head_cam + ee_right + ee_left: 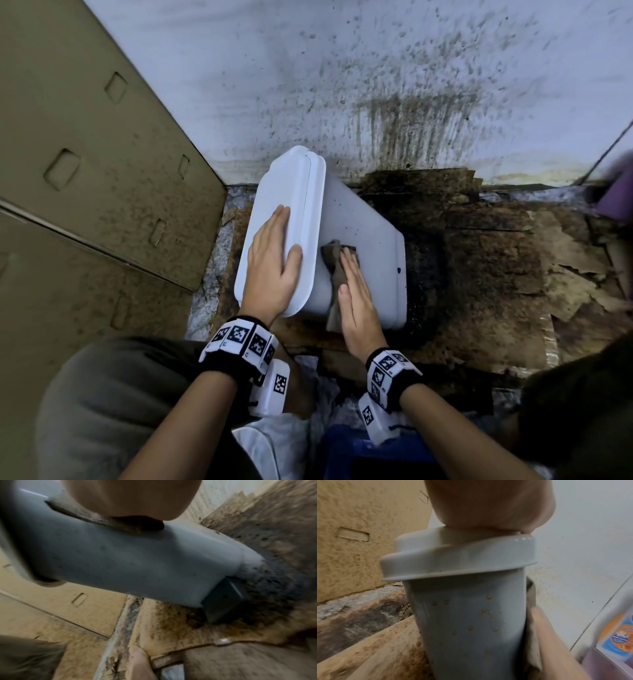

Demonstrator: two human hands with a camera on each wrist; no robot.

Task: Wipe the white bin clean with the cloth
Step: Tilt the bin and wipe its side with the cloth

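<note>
The white bin [370,240] stands tilted on the dirty floor, its lid [281,192] toward the left. My left hand [274,263] lies flat on the lid with straight fingers. My right hand [356,298] presses a grey-brown cloth [337,263] flat against the bin's side wall just below the lid rim. In the left wrist view the bin [467,622] shows small brown specks on its near wall, with the lid [458,559] under my palm. In the right wrist view the cloth [96,516] lies under my palm on the bin [128,563].
A stained cardboard sheet [85,164] stands to the left. The speckled white wall [376,68] is behind the bin. Torn, soiled cardboard [496,257] covers the floor on the right. A purple object [616,195] sits at the right edge. My knees are at the bottom.
</note>
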